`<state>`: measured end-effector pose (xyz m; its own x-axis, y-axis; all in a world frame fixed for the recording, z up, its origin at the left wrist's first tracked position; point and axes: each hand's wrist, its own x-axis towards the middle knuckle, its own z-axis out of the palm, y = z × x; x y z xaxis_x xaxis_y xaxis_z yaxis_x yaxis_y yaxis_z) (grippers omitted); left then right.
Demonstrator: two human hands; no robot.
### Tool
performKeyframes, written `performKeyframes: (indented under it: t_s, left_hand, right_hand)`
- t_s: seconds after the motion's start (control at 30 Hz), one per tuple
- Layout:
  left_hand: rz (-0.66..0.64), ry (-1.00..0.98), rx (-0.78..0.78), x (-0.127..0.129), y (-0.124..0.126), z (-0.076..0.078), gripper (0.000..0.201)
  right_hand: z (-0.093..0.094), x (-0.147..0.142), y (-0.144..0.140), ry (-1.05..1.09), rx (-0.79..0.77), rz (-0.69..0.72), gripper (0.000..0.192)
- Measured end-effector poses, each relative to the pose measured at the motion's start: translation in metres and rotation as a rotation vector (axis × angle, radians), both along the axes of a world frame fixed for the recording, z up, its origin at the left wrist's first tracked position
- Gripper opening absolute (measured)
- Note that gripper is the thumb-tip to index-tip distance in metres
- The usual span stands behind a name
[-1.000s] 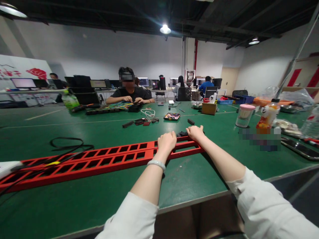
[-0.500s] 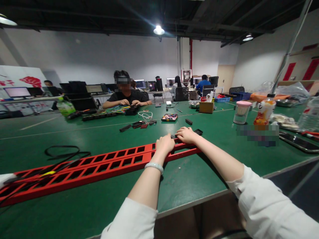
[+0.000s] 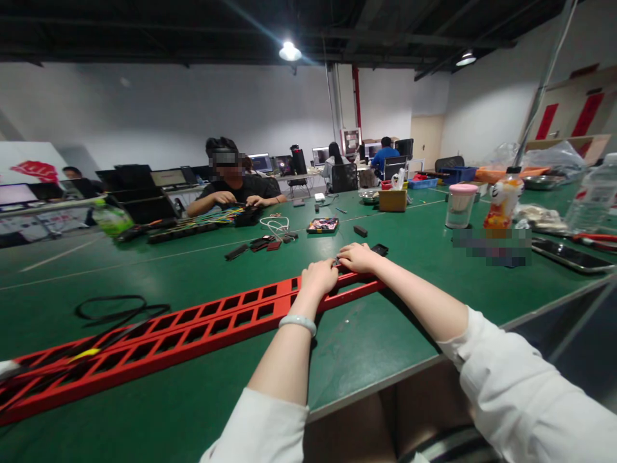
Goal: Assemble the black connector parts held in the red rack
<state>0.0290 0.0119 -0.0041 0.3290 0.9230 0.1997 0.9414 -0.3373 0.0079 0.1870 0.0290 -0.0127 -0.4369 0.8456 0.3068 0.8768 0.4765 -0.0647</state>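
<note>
A long red slotted frame (image 3: 207, 321) lies slantwise across the green table (image 3: 193, 270), running from the lower left to beneath my hands. My left hand (image 3: 319, 276) is closed at the frame's right part, its fingertips turned away from view. Close beside it, my right hand (image 3: 357, 258) has its fingers bent over the frame's far edge. A small dark grey piece (image 3: 336, 262) shows between the hands; its kind is too small to tell. Just past my right hand sits a small black tray-like part (image 3: 380, 249). Black cables (image 3: 120, 315) with a yellow band trail over the frame's left end.
Across the table a person (image 3: 236, 186) handles a black part beside bundled coloured wires (image 3: 207, 220). Small dark parts and a white cable (image 3: 274, 225) lie ahead, near a black block (image 3: 360, 230). At right stand a pink-lidded cup (image 3: 459, 207), a drink bottle (image 3: 504, 199) and a phone (image 3: 571, 254).
My view has turned slightly, so the background sits farther left. Both hands remain at the same part of the red frame, with only slight finger movement.
</note>
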Motion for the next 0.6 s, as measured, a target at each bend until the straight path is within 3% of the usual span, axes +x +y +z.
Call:
performKeyframes:
  t_s: [0.17,0.33,0.6]
  left_hand:
    - [0.005,-0.001,0.012,0.001,-0.001,0.001,0.036]
    - [-0.008,-0.022,0.056,0.000,-0.001,0.000,0.036]
    - [-0.011,-0.035,0.126,0.002,-0.009,0.006,0.044]
  right_hand:
    - [0.000,0.001,-0.001,0.011,0.111,-0.001,0.037]
    - [0.004,-0.008,-0.008,0.016,0.198,0.135,0.035]
    - [-0.002,-0.019,-0.003,0.220,0.215,0.221,0.046]
